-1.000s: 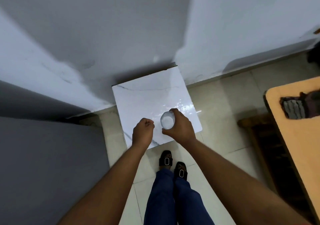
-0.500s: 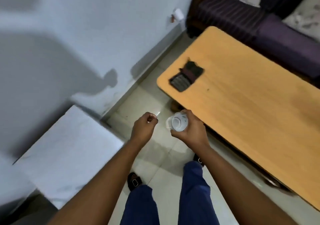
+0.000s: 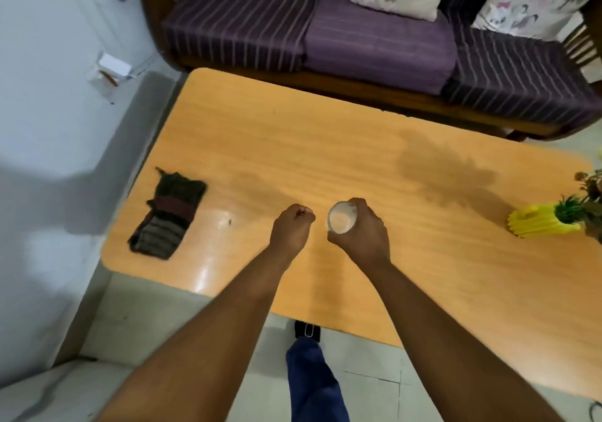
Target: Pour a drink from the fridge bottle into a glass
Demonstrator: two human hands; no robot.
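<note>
My right hand [image 3: 365, 232] is wrapped around a clear glass [image 3: 341, 217], seen from above with its round mouth facing the camera. I hold it upright over the orange wooden table [image 3: 325, 148]; whether its base touches the top is hidden by my hand. My left hand [image 3: 291, 226] is a closed fist just left of the glass, a small gap apart, holding nothing I can see. No bottle is in view.
A folded dark striped cloth [image 3: 169, 213] lies on the table's left end. A yellow vase with a plant [image 3: 544, 219] stands at the right edge. A purple striped sofa [image 3: 358, 37] runs behind the table. A white marble-topped stand [image 3: 49, 392] is at bottom left.
I have turned right, away from the white stand, with the glass still in my right hand. Both hands have gone from over the floor to over the wooden table.
</note>
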